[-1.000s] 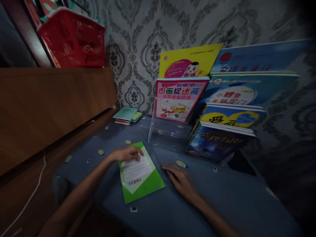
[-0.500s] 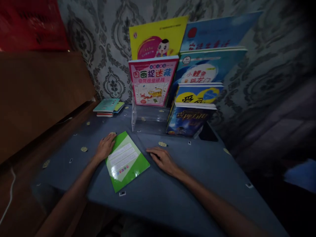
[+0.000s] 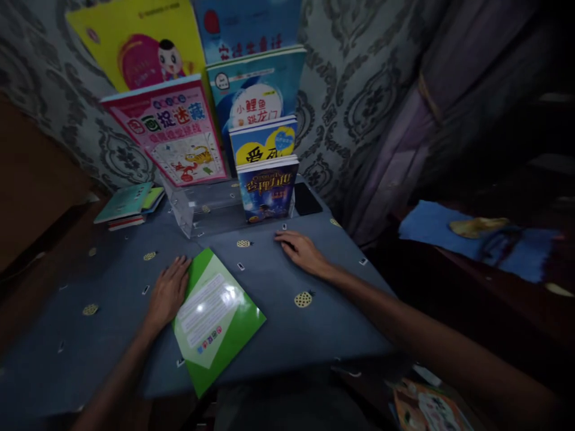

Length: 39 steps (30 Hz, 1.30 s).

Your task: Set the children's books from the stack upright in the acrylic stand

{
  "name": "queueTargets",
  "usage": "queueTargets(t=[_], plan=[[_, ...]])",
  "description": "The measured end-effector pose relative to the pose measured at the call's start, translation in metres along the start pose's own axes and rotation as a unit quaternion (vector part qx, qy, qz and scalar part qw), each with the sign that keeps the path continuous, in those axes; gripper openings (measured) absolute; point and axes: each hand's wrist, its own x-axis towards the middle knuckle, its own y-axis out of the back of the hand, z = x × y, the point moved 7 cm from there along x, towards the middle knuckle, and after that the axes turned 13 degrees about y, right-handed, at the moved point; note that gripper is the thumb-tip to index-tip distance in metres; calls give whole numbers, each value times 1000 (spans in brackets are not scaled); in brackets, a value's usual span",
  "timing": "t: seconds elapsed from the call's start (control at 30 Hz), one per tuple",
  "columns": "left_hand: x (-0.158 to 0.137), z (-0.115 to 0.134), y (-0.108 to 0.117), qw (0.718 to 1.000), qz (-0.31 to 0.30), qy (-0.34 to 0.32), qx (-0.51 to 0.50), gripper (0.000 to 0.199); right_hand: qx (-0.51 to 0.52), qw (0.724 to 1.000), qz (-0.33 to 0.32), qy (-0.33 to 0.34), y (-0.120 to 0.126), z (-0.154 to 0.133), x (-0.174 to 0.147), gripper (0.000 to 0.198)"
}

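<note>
A green book (image 3: 245, 341) lies on the cloth-covered table, a pale panel of printed text facing up. My left hand (image 3: 169, 290) rests at its left edge, fingers stretched out and lying flat, fingertips by the upper left side. The book's lowest corner reaches the table's near edge. Farther right, my right hand (image 3: 305, 254) lies on the cloth, apart from the book, with fingers extended and nothing in them. In front of that hand stands a dark blue book (image 3: 268, 194) in a clear display stand (image 3: 182, 212).
More upright books rise behind, among them a pink one (image 3: 179, 131) and a yellow one (image 3: 108, 45). A small book stack (image 3: 123, 206) lies at the left. A black flat object (image 3: 308, 199) is beside the stand. Blue cloth (image 3: 422, 227) shows at right.
The view has turned right. My right hand has moved away from the green book, rightward across the cloth. The green book now sits closer to the near edge, with my left hand still beside it.
</note>
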Motion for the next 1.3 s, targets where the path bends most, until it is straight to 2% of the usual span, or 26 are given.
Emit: queueTargets(t=[0.13,0.23,0.43,0.53,0.63,0.77,0.97,1.1,1.2,1.3], plan=[[8,62,-15,998,-38,-39,-22,46,-2,995,67,-76,30,35,-18,31],[23,112,-29,995,-60,-66,-35,45,24,989,107,-101,38,47,-22,31],[52,221,-63,983,-105,-133,-68,43,36,987,114,-106,37,39,-20,32],[54,255,-72,968,-127,-181,-122,43,3,993,86,-75,40,28,-22,32],[53,258,-67,948,-132,-189,-219,40,-22,998,44,-46,43,24,-25,32],[56,237,-58,941,-105,-93,-309,33,-21,999,25,-33,46,29,-31,33],[54,230,-63,935,-123,-22,-333,31,9,998,51,-38,50,35,-37,34],[59,228,-66,931,-124,-6,-342,31,-8,999,30,-39,51,35,-36,36],[64,228,-58,938,-94,-14,-334,30,-53,998,19,-29,50,28,-32,35],[54,223,-42,951,-35,-17,-307,30,-97,995,10,-26,43,8,-28,30]])
